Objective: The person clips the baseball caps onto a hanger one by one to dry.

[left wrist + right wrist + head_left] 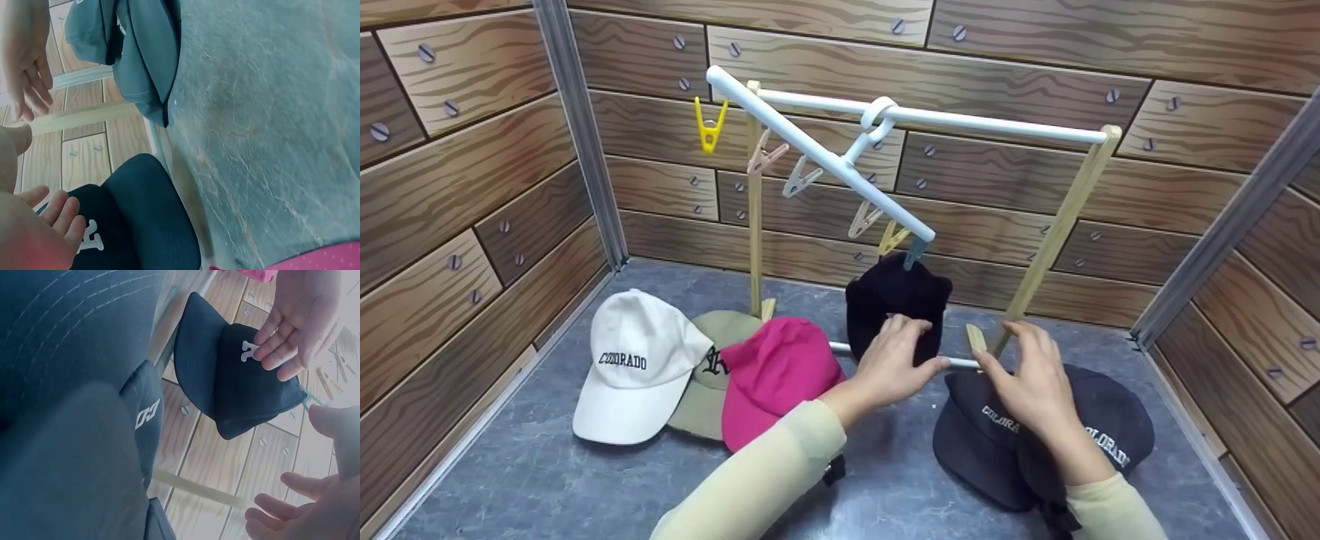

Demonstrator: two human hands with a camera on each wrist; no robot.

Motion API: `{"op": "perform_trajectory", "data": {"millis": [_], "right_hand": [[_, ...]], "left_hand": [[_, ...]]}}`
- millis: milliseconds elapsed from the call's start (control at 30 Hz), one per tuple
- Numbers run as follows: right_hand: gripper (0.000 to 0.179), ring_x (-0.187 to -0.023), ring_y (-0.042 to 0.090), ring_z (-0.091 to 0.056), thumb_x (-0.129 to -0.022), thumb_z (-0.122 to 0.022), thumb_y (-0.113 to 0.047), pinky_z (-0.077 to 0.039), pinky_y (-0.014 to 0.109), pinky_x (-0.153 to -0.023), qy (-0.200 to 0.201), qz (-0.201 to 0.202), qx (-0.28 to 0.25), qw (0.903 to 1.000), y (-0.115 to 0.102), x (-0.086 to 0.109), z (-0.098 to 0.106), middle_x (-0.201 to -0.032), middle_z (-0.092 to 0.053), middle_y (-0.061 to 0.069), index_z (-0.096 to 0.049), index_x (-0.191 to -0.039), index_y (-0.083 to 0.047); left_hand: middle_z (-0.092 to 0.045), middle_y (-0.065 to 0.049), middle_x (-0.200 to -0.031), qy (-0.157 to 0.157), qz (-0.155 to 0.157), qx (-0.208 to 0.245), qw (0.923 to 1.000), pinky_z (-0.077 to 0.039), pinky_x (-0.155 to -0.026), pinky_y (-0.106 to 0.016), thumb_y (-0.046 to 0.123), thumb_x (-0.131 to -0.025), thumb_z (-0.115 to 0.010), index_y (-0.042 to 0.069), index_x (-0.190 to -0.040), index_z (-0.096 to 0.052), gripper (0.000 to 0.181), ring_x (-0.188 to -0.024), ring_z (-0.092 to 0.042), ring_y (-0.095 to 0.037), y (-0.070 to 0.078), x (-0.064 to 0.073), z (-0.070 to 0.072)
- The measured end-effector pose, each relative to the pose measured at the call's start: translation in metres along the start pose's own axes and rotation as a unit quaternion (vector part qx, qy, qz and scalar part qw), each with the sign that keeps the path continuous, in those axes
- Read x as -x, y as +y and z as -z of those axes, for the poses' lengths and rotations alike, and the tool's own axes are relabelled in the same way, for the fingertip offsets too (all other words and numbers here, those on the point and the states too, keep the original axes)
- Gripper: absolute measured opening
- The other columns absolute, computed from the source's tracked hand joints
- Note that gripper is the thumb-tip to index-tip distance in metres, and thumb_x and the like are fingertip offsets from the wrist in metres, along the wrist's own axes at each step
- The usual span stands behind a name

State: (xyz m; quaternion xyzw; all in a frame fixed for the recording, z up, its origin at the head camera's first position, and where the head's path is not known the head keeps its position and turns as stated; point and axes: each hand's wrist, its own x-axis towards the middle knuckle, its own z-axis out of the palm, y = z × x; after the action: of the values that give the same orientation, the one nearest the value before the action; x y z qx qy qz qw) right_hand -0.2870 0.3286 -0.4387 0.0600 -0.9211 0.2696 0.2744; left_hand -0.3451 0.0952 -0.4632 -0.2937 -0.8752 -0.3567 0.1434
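One white cap [641, 337], one olive cap [724, 328] and one pink cap [787, 367] lie at left, one black cap [895, 292] hangs farther back, and two dark caps [979, 454] lie at right: six in all. One hanger [810, 145] carries six clips [709, 139], and there are two wooden posts [1056, 236], one left, one right, and two white rods [990, 124].

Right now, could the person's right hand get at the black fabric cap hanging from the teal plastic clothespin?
Probably yes: the right hand looks empty, and the side of the black fabric cap nearest it looks free, though the left hand covers part of the cap.
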Motion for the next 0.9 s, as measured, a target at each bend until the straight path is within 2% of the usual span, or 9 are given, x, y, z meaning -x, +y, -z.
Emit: {"op": "perform_trajectory", "data": {"millis": [267, 500, 900], "right_hand": [[0.066, -0.14, 0.051, -0.05, -0.102, -0.083, -0.036, -0.042, 0.068, -0.112, -0.003, -0.006, 0.012, 0.9999, 0.006, 0.006, 0.009, -0.149, -0.057, 0.031, -0.061, -0.148, 0.005], [0.065, -0.137, 0.053, -0.051, -0.1, -0.086, -0.034, -0.041, 0.069, -0.111, 0.005, 0.013, 0.023, 0.9996, 0.013, 0.012, 0.015, -0.145, -0.059, 0.033, -0.062, -0.145, 0.007], [0.066, -0.14, 0.054, -0.048, -0.102, -0.082, -0.038, -0.039, 0.071, -0.112, -0.034, 0.002, 0.046, 0.9983, 0.028, 0.019, 0.033, -0.148, -0.057, 0.033, -0.061, -0.146, 0.007]], "left_hand": [[-0.064, -0.008, -0.14, -0.021, 0.012, 0.009, 0.9997, -0.049, -0.115, -0.038, 0.047, -0.104, -0.077, 0.008, -0.15, -0.063, 0.062, -0.137, -0.058, -0.025, 0.007, -0.001, -0.004], [-0.065, -0.006, -0.136, -0.019, 0.008, 0.001, 0.9998, -0.05, -0.112, -0.035, 0.048, -0.103, -0.078, 0.008, -0.149, -0.065, 0.063, -0.134, -0.059, -0.023, 0.014, -0.003, -0.007], [-0.066, -0.004, -0.134, -0.023, 0.003, 0.005, 0.9997, -0.052, -0.104, -0.032, 0.048, -0.102, -0.079, 0.01, -0.149, -0.066, 0.062, -0.124, -0.06, -0.02, 0.02, -0.001, -0.017]]}}
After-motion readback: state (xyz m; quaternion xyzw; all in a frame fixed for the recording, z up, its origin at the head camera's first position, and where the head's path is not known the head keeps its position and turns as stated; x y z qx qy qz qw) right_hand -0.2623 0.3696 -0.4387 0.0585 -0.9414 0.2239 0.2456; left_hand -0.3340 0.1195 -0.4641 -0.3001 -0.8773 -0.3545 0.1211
